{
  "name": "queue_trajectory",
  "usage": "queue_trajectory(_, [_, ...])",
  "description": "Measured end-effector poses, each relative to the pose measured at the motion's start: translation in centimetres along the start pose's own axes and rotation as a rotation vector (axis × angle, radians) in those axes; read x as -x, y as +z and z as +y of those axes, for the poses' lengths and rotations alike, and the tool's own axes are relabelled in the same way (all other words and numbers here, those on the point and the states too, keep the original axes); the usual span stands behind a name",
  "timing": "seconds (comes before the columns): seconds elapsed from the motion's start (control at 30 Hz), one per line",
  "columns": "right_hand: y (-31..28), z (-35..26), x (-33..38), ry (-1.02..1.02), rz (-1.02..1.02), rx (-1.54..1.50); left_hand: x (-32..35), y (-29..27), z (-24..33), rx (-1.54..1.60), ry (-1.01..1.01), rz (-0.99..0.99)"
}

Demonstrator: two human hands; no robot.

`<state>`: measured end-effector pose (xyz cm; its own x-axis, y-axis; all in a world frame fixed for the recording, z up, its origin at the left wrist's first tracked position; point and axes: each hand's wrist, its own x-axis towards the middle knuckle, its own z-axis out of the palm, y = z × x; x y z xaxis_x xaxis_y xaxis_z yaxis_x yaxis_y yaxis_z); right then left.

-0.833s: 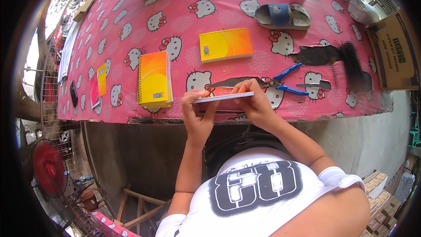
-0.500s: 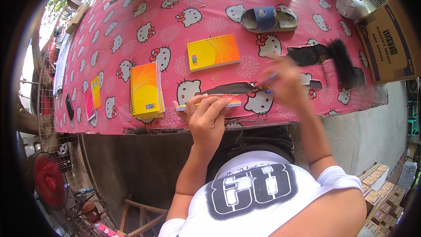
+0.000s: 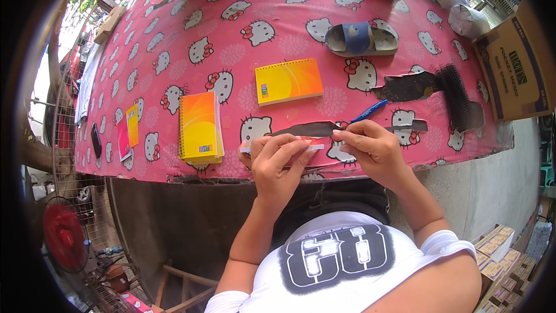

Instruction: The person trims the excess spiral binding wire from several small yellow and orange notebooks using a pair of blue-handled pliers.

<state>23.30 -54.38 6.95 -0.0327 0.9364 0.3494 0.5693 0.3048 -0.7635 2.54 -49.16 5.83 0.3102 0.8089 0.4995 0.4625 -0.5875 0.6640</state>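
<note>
My left hand is closed on a small notepad held edge-on near the table's front edge. Fingers cover most of its top. To its right, my right hand has thumb and forefinger pinched together, level with the notepad's right end; whatever lies between them is too small to make out. Just beyond the right hand a blue pen lies slanted on the table. Two groups of yellow-orange spiral notebooks sit near: a stack to the left and a notebook straight ahead.
The pink patterned tablecloth has torn dark patches. A blue-grey slipper lies beyond the pen. Black spiral bindings are piled at right, beside a cardboard box. Yellow and pink pads and a phone lie at left.
My right hand has come down and left toward the notepad, from a blurred position higher by the blue pen. The pen now lies apart from it on the table. My left hand keeps its hold.
</note>
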Motion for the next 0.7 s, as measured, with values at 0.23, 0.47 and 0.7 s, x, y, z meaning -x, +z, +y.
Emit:
queue_trajectory(0.23, [0.6, -0.6, -1.4, 0.017, -0.040, -0.111, 0.1, -0.1, 0.1, 0.008, 0.003, 0.001])
queue_trajectory(0.47, [-0.1, -0.2, -2.7, -0.013, -0.183, -0.100, 0.5, 0.3, 0.1, -0.008, -0.002, 0.052])
queue_trajectory(0.7, [0.6, -0.8, -2.2, 0.091, -0.219, -0.116, 0.5, 0.3, -0.1, -0.025, 0.002, 0.063])
